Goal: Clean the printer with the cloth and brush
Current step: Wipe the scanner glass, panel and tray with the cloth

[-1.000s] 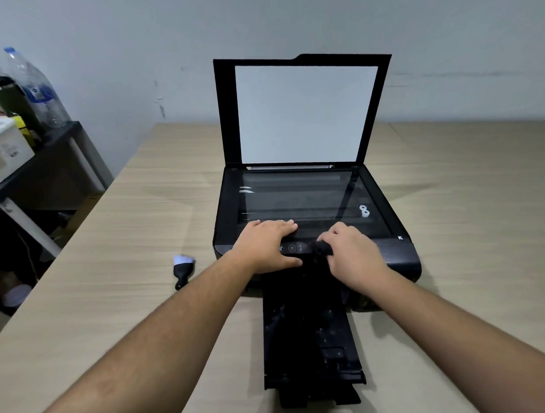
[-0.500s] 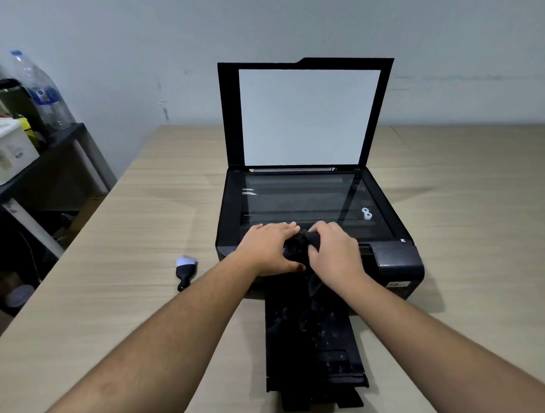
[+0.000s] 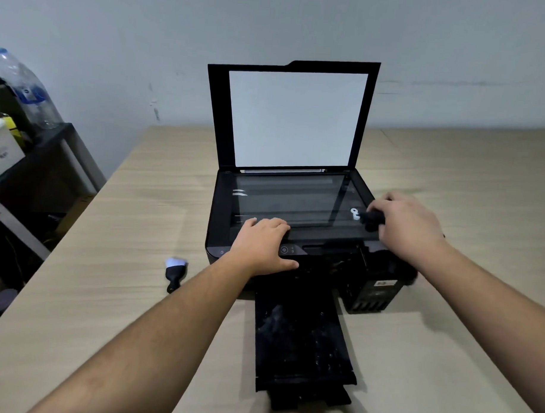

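- Step in hand, by judgement: wiping the scanner glass of the black flatbed printer (image 3: 283, 203), with the white-backed lid (image 3: 296, 117) raised upright at the back and the black output tray (image 3: 300, 340) pulled out in front on the pale wood-grain desk (image 3: 134, 232).
- Gripping a bunched black cloth (image 3: 372, 218) in the right hand (image 3: 409, 225), fingers curled round it, at the right edge of the glass, just beside two small white marks (image 3: 354, 213).
- Pressing the left hand (image 3: 263, 243) flat on the printer's front edge by the control buttons, fingers straight, nothing held; hands well apart.
- Small black-handled brush with pale bristles (image 3: 176, 269) lying untouched on the desk, just left of the printer.
- To do the wipe well:
  - Keep the left hand planted to stop the printer sliding under the stroke.
  - Spread the cloth flatter instead of working with a tight wad, for fuller contact with the glass.
  - Draw straight, overlapping passes from the right edge toward the left, with light pressure.
  - Stay clear of the upright lid to avoid knocking it shut.
  - Go over the white marks with care; dirt, print or reflection, cannot tell.
- Against half a second earlier:
  - Hands no longer together at the middle of the front edge with the cloth bunched between them.
  - Cloth now carried out to the right side of the glass by the right hand alone.
  - Left hand in much the same spot on the front edge.
  - Brush, lid and tray unmoved.
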Motion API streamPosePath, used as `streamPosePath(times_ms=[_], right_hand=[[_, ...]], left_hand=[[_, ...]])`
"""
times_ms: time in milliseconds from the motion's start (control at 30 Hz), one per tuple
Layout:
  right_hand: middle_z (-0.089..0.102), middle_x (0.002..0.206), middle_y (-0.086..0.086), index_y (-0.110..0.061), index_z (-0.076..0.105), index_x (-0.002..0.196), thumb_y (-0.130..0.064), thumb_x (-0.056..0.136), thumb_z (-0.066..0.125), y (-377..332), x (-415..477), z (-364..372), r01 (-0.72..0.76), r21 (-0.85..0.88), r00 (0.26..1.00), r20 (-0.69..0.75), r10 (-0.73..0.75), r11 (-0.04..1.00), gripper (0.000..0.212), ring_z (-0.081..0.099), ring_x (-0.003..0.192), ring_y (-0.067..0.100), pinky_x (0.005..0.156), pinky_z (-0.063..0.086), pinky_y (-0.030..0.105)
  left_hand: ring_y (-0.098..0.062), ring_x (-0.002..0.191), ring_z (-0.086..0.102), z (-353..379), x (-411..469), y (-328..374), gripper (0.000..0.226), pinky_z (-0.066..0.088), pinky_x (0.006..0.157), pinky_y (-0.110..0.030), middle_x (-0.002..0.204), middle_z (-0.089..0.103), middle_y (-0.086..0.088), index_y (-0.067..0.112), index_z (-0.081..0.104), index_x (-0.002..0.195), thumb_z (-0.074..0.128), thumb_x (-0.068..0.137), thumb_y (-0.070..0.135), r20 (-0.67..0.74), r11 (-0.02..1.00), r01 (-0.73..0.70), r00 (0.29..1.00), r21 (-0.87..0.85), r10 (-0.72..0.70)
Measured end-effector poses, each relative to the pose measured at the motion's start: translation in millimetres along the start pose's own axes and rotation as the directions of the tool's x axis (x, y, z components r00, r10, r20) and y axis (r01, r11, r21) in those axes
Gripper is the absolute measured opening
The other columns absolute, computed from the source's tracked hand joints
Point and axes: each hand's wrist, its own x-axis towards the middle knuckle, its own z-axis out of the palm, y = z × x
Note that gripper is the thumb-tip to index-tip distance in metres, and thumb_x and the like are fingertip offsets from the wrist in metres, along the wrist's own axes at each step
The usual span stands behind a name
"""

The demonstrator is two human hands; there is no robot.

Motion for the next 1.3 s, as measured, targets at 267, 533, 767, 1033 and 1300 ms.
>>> streamPosePath(times_ms=[267,533,767,1033,1300], right_hand=[[0.049,0.119,0.004,-0.026,0.056,0.116,-0.010,0.084,0.048,-3,-12,30,0.288,-0.241,0.945,0.226,-0.235,0.927,0.036,0.051,0.103,0.027,0.085,0.044,0.036],[0.049,0.118,0.003,-0.027,0.059,0.112,-0.006,0.082,0.046,10,-7,32,0.208,-0.057,0.916,0.360,-0.174,0.977,0.039,0.050,0.107,0.028,0.089,0.046,0.039],[0.047,0.121,0.007,-0.020,0.055,0.115,-0.009,0.086,0.044,-13,-23,34,0.258,-0.414,0.960,0.212,-0.183,0.873,0.033,0.048,0.106,0.028,0.086,0.038,0.035],[0.054,0.114,0.010,-0.021,0.062,0.112,-0.012,0.080,0.055,6,20,-1,-0.053,-0.240,0.996,0.062,0.070,0.969,0.034,0.056,0.103,0.032,0.080,0.045,0.035],[0.051,0.118,-0.001,-0.031,0.061,0.114,-0.008,0.080,0.050,13,-8,39,0.269,-0.097,0.946,0.214,-0.243,0.958,0.042,0.049,0.105,0.024,0.088,0.040,0.031]], left_hand=[[-0.012,0.139,0.035,5,15,21,0.074,0.019,0.117,-0.038,0.152,0.036,0.008,0.024,0.036,0.144,0.059,0.082,0.057,0.000,1.000,-0.011,1.000,0.019,0.011],[-0.012,0.137,0.038,4,13,21,0.073,0.017,0.117,-0.040,0.149,0.040,0.009,0.024,0.038,0.143,0.061,0.081,0.056,0.007,1.000,0.001,1.000,0.007,-0.001],[-0.012,0.137,0.037,4,13,23,0.072,0.016,0.117,-0.040,0.150,0.039,0.009,0.024,0.037,0.143,0.060,0.082,0.056,0.017,1.000,0.007,1.000,0.013,-0.007],[-0.011,0.140,0.032,3,13,21,0.074,0.014,0.118,-0.042,0.153,0.034,0.009,0.025,0.033,0.146,0.059,0.083,0.055,0.036,1.000,0.008,0.999,0.007,-0.008],[-0.010,0.142,0.030,4,15,19,0.074,0.014,0.119,-0.041,0.155,0.031,0.010,0.027,0.030,0.147,0.057,0.085,0.055,0.045,1.000,0.002,0.999,0.005,-0.003]])
